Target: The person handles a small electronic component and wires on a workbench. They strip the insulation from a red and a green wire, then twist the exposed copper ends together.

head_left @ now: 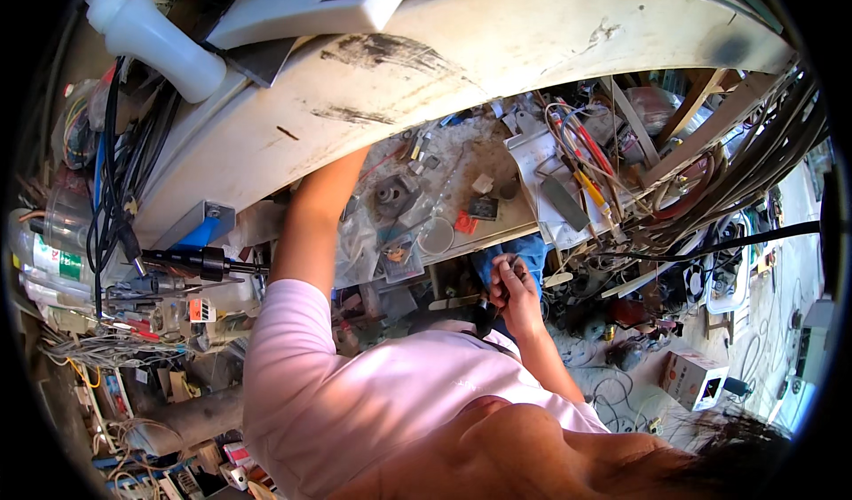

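My left forearm (321, 203) stretches forward over the workbench and passes behind a curved, pale, scuffed panel (524, 30). That panel hides my left hand and whatever it touches. My right hand (515, 287) is held low by the bench's near edge, in front of blue jeans (532, 256). Its fingers are curled in, and what they hold, if anything, cannot be made out. Beyond it on the bench (466, 158) are a small red piece (465, 222), a dark square block (483, 208) and a clear round cup (436, 235). Clear plastic bags (357, 243) lie beside my left forearm.
A white squeeze bottle (160, 43) and a white box-shaped container (311, 5) rest on the panel. A black-handled tool (206, 262) is at left. Papers (543, 176) and a yellow-handled tool (590, 189) lie right, near thick cable bundles (754, 167). A carton (694, 379) stands on the floor.
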{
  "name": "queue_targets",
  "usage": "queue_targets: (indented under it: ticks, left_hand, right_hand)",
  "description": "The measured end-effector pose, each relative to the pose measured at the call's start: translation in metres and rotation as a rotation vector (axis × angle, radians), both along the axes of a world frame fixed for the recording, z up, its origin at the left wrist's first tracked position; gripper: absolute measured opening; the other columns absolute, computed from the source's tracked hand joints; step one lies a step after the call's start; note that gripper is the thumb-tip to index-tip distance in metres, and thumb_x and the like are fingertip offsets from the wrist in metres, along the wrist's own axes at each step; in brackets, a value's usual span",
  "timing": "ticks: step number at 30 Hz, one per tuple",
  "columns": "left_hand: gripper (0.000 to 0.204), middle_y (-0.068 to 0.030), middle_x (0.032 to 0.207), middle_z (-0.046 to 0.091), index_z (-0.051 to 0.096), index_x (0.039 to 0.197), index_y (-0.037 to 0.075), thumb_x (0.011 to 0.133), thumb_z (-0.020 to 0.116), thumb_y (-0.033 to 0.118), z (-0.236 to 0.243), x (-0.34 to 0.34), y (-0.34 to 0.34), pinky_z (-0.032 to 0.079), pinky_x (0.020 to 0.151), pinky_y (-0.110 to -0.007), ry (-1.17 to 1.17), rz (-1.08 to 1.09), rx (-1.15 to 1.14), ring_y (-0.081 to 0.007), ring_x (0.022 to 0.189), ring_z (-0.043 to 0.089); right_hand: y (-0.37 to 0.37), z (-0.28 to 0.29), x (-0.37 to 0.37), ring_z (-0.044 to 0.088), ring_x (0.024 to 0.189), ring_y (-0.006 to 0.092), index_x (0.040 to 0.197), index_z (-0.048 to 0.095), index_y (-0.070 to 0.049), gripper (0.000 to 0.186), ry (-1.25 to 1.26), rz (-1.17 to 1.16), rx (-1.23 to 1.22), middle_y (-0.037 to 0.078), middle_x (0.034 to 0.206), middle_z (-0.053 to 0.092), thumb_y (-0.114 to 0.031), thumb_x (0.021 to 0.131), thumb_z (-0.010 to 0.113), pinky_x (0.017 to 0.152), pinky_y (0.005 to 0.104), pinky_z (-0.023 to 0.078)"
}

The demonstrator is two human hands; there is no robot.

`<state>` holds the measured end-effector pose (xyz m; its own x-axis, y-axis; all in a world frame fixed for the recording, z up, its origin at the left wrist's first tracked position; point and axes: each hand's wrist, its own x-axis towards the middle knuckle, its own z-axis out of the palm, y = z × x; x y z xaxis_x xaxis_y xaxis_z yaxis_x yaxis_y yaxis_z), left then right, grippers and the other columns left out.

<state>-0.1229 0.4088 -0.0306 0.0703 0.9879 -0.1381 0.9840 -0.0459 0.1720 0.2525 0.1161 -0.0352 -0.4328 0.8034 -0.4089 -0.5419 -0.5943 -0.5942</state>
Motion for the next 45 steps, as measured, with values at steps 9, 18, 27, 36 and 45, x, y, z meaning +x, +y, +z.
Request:
queue_targets:
  ticks: [9, 18, 27, 36, 45]
  left_hand:
    - [0.032, -0.0136, 0.103, 0.065, 0.061, 0.110, 0.009, 0.087, 0.060, 0.030, -0.005, -0.008, -0.002, 0.044, 0.087, -0.037, -0.110, -0.031, -0.124, -0.0268, 0.097, 0.059]
    - [0.032, -0.0122, 0.100, 0.065, 0.061, 0.109, 0.007, 0.088, 0.060, 0.032, -0.016, 0.006, 0.013, 0.044, 0.085, -0.036, -0.030, 0.046, -0.036, -0.0239, 0.094, 0.058]
    - [0.034, -0.0108, 0.096, 0.065, 0.061, 0.107, 0.006, 0.089, 0.060, 0.034, -0.025, 0.009, 0.027, 0.045, 0.083, -0.035, -0.003, 0.077, 0.005, -0.0210, 0.091, 0.058]
    - [0.035, -0.0094, 0.093, 0.065, 0.061, 0.106, 0.004, 0.089, 0.060, 0.035, -0.030, 0.011, 0.022, 0.045, 0.081, -0.033, -0.035, 0.115, 0.000, -0.0181, 0.088, 0.057]
    - [0.034, -0.0076, 0.089, 0.065, 0.061, 0.102, 0.001, 0.090, 0.060, 0.033, 0.092, 0.024, -0.124, 0.045, 0.078, -0.032, -0.418, 0.052, -0.050, -0.0150, 0.084, 0.056]
  right_hand:
    - [0.007, -0.005, -0.010, 0.035, 0.059, 0.0069, 0.104, 0.049, -0.008, 0.014, -0.025, 0.075, 0.042, -0.001, 0.075, 0.041, -0.020, 0.098, 0.047, 0.050, 0.0206, 0.030]
    - [0.002, -0.013, -0.004, 0.032, 0.055, 0.0067, 0.105, 0.048, -0.007, 0.015, 0.007, 0.063, 0.009, -0.002, 0.071, 0.038, -0.020, 0.098, 0.047, 0.049, 0.0210, 0.027]
    - [0.005, -0.014, -0.003, 0.029, 0.054, 0.0063, 0.104, 0.049, -0.007, 0.015, 0.018, 0.036, 0.010, -0.003, 0.069, 0.035, -0.020, 0.098, 0.047, 0.049, 0.0204, 0.026]
    - [0.003, -0.011, 0.003, 0.030, 0.056, 0.0059, 0.103, 0.048, -0.008, 0.014, -0.017, -0.011, 0.000, -0.004, 0.069, 0.035, -0.020, 0.098, 0.047, 0.049, 0.0199, 0.026]
    - [0.003, -0.001, -0.011, 0.033, 0.056, 0.0049, 0.104, 0.050, -0.007, 0.014, -0.014, 0.052, 0.026, -0.004, 0.069, 0.037, -0.019, 0.097, 0.048, 0.046, 0.0194, 0.026]
